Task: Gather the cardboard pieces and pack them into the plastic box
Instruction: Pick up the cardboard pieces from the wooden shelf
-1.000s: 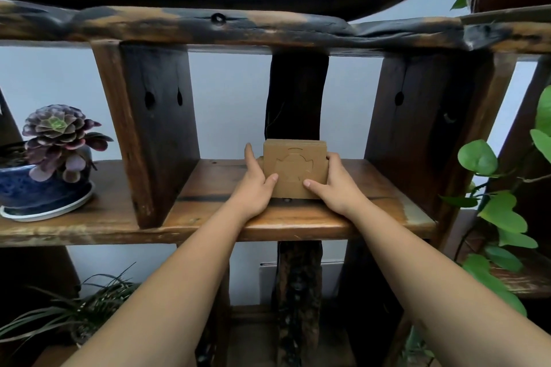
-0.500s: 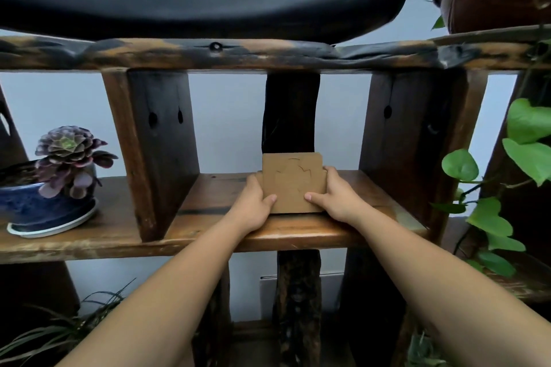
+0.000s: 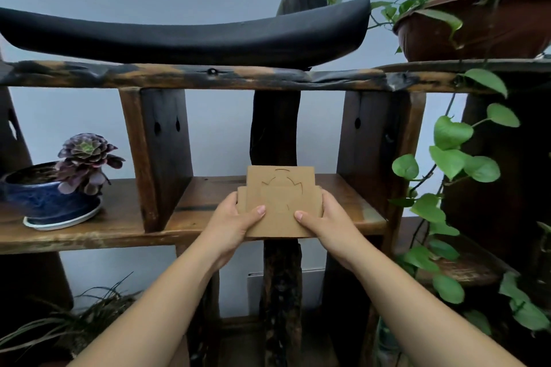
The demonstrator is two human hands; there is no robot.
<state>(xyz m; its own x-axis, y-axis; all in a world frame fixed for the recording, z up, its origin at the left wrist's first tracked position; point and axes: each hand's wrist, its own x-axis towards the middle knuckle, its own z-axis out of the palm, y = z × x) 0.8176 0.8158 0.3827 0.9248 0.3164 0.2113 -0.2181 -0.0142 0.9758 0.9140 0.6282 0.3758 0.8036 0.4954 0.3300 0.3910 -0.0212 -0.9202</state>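
With my left hand (image 3: 235, 219) and right hand (image 3: 325, 217) pinching the stack of flat brown cardboard pieces (image 3: 280, 202) over the wooden shelf (image 3: 119, 223), the uneven sheets could slip apart and fall.

Bare forearms, no sleeves; short, unpainted nails on the fingers (image 3: 260, 210).

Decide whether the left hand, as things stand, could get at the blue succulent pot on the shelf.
Probably not yet: the left hand grips the cardboard pieces together with the right hand, and a wooden upright stands between it and the blue pot.
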